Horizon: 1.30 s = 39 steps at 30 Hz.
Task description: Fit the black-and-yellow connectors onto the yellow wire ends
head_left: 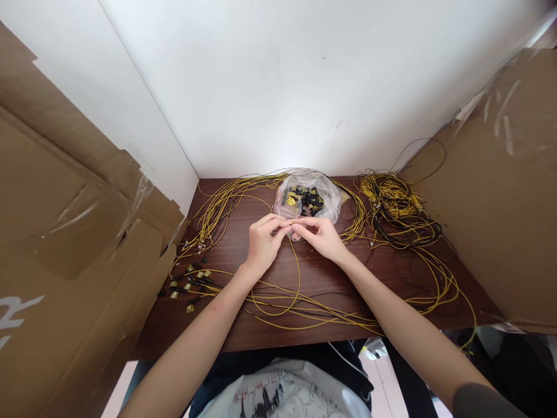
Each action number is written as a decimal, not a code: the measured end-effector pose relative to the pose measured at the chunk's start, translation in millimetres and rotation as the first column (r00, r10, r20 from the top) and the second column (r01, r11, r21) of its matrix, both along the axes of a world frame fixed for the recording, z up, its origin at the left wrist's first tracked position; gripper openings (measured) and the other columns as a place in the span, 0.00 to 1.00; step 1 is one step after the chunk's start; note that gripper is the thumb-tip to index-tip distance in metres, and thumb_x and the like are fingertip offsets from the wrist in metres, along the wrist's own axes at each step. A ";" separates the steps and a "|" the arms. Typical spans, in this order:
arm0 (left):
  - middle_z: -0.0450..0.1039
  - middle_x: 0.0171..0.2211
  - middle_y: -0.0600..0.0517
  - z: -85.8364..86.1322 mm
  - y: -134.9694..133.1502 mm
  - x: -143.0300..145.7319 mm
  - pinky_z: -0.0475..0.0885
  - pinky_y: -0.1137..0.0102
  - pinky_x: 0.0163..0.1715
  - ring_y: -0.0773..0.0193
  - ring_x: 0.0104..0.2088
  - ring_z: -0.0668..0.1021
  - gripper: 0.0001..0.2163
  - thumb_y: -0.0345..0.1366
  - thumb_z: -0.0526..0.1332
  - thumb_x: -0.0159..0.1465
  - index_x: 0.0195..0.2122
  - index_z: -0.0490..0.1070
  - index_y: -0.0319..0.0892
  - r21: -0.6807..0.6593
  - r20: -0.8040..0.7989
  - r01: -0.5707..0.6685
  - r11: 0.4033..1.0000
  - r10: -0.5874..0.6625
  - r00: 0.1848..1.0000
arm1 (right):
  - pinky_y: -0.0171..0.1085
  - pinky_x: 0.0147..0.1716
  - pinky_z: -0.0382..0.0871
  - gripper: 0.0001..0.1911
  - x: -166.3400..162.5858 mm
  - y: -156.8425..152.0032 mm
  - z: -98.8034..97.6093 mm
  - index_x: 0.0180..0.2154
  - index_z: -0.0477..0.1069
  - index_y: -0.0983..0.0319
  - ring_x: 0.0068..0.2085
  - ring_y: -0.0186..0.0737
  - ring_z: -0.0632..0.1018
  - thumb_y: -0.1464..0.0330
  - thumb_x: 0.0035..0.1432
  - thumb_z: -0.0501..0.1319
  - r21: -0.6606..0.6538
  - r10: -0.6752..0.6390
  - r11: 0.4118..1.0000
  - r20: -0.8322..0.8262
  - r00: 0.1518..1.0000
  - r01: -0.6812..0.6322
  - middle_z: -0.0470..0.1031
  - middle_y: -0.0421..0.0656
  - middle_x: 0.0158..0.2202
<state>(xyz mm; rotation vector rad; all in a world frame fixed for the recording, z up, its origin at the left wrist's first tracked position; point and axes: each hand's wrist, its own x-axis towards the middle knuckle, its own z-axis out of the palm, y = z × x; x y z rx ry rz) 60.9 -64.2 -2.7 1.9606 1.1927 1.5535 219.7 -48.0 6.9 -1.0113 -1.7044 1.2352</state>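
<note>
My left hand [263, 239] and my right hand [322, 237] meet above the middle of the table, fingertips pinched together. Between them is the end of a thin yellow wire [298, 273], which loops down from the fingertips to the tabletop. A tiny yellowish piece shows at the fingertips, too small to make out. Just behind the hands sits a clear plastic bag [333, 200], its mouth open, holding black and yellow small parts [311, 199]. My fingers hide the bag's front edge.
Yellow and black wires [221, 203] arc around the bag, and a tangled coil [389, 194] lies at the back right. Wires with black ends and yellow tags [191, 284] rest at the left. Cardboard walls [87, 232] flank the brown table [235, 229]; a white wall [278, 87] stands behind.
</note>
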 end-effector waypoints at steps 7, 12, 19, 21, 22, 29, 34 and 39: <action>0.77 0.32 0.48 0.8 -0.5 0.7 0.73 0.70 0.35 0.65 0.33 0.78 0.06 0.28 0.59 0.60 0.32 0.77 0.41 0.015 -0.041 -0.006 1.000 0.007 0.999 | 0.39 0.37 0.73 0.17 -0.3 2.5 -6.8 0.40 0.76 0.63 0.32 0.39 0.78 0.60 0.50 0.64 0.014 -0.023 1.000 -0.039 0.999 0.024 0.79 0.45 0.33; 0.77 0.33 0.48 0.8 -0.8 0.5 0.72 0.70 0.36 0.65 0.34 0.78 0.07 0.27 0.58 0.60 0.33 0.77 0.41 0.004 -0.050 -0.003 1.000 0.003 0.999 | 0.39 0.37 0.72 0.16 -1.2 3.2 -11.5 0.39 0.76 0.63 0.33 0.39 0.77 0.61 0.50 0.65 0.132 -0.085 0.988 0.007 0.996 0.084 0.78 0.44 0.33; 0.78 0.32 0.49 0.3 -1.2 1.8 0.72 0.72 0.34 0.66 0.32 0.78 0.06 0.27 0.59 0.60 0.33 0.77 0.41 -0.024 -0.055 -0.012 1.000 0.011 0.998 | 0.35 0.31 0.69 0.12 -1.0 0.9 -8.8 0.39 0.75 0.63 0.29 0.36 0.75 0.63 0.54 0.63 0.343 -0.161 0.934 0.157 0.974 0.099 0.77 0.43 0.30; 0.78 0.32 0.50 0.1 -1.1 2.1 0.72 0.72 0.34 0.66 0.32 0.78 0.06 0.28 0.60 0.59 0.33 0.77 0.41 -0.035 -0.046 -0.014 0.999 0.013 0.999 | 0.35 0.31 0.69 0.12 -1.1 0.4 -7.5 0.38 0.75 0.63 0.29 0.36 0.75 0.63 0.54 0.63 0.364 -0.160 0.927 0.172 0.972 0.088 0.77 0.43 0.30; 0.78 0.32 0.50 0.1 -1.1 2.1 0.72 0.72 0.33 0.66 0.32 0.78 0.06 0.28 0.60 0.59 0.33 0.77 0.41 -0.038 -0.042 -0.013 0.999 0.012 0.999 | 0.35 0.31 0.69 0.12 -1.2 0.1 -6.9 0.38 0.75 0.63 0.29 0.36 0.75 0.62 0.54 0.63 0.373 -0.157 0.924 0.177 0.972 0.081 0.77 0.43 0.30; 0.78 0.32 0.50 -0.6 -0.7 1.9 0.73 0.71 0.33 0.65 0.32 0.78 0.06 0.30 0.60 0.60 0.33 0.77 0.42 -0.056 -0.017 -0.003 0.998 0.002 1.000 | 0.36 0.31 0.68 0.12 -0.9 -1.4 -3.7 0.37 0.76 0.62 0.30 0.37 0.74 0.62 0.56 0.61 0.408 -0.167 0.910 0.210 0.963 0.068 0.77 0.44 0.31; 0.78 0.32 0.50 0.5 -0.3 2.1 0.72 0.71 0.34 0.65 0.33 0.78 0.05 0.30 0.60 0.60 0.33 0.76 0.42 -0.059 -0.025 0.000 0.998 -0.002 1.000 | 0.36 0.32 0.68 0.11 -0.8 -1.1 -2.8 0.38 0.76 0.62 0.30 0.37 0.74 0.62 0.57 0.61 0.429 -0.162 0.902 0.226 0.960 0.051 0.76 0.44 0.30; 0.77 0.33 0.50 2.0 -0.9 2.5 0.72 0.71 0.35 0.66 0.34 0.77 0.06 0.30 0.59 0.61 0.34 0.75 0.41 -0.059 -0.040 -0.003 0.998 0.001 0.999 | 0.36 0.33 0.67 0.12 0.6 -0.2 -3.4 0.39 0.76 0.62 0.30 0.37 0.74 0.63 0.58 0.59 0.455 -0.164 0.890 0.236 0.958 0.040 0.75 0.44 0.30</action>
